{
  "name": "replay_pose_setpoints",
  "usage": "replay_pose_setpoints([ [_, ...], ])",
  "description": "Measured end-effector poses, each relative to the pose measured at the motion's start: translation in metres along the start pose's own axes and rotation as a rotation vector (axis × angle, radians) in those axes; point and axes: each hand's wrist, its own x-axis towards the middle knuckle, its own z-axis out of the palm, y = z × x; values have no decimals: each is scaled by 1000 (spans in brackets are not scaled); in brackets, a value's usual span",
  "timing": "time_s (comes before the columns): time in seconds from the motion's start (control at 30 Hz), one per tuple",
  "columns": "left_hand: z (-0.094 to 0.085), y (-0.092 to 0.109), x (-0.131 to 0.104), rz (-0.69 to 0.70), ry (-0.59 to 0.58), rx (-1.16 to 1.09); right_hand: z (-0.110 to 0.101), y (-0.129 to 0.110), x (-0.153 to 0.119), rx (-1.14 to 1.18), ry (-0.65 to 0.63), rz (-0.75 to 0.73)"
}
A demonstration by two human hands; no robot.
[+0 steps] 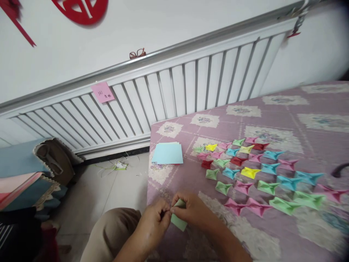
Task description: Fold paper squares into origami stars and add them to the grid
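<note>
A piece of light green paper (pixel 179 222) is held between my two hands at the table's near left edge. My right hand (pixel 191 209) pinches its upper part between thumb and fingers. Close beside it, my left hand (pixel 156 220) has its fingers pinched at the paper's left edge. Beyond the hands lies a stack of paper squares with a light blue sheet (pixel 168 153) on top. To the right, many small folded paper shapes in pink, green, blue, yellow and red stand in rough rows, among them a yellow one (pixel 250 172).
The table has a purple patterned cloth (pixel 188 178). Behind it runs a white radiator (pixel 201 85) with a pink note (pixel 103 92) on it and glasses (pixel 137 54) above. A power strip (pixel 120 166) lies on the floor at left, near a blue-covered seat (pixel 21 156).
</note>
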Motion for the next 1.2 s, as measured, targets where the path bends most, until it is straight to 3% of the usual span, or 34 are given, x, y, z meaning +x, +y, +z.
replay_pose_setpoints([
  [0.4, 1, 4, -3, -149, -36, -122, -11, -2, -3, 27, 33, -7],
  [0.7, 13, -7, -1, -326, 55, -457, -13, 37, 11, 322, 239, 73],
  [0.9, 24, -9, 7, -414, 162, -638, -9, 40, 11, 328, 51, 103],
  [0.97, 29, -11, 11, -408, 168, -644, -8, 37, 10, 300, 46, 100],
  [1.1, 36, -14, 14, -401, 72, -635, -8, 31, 9, 210, 127, 85],
  [1.2, 33, -16, 13, -428, 26, -610, -8, 28, 8, 165, 109, 66],
])
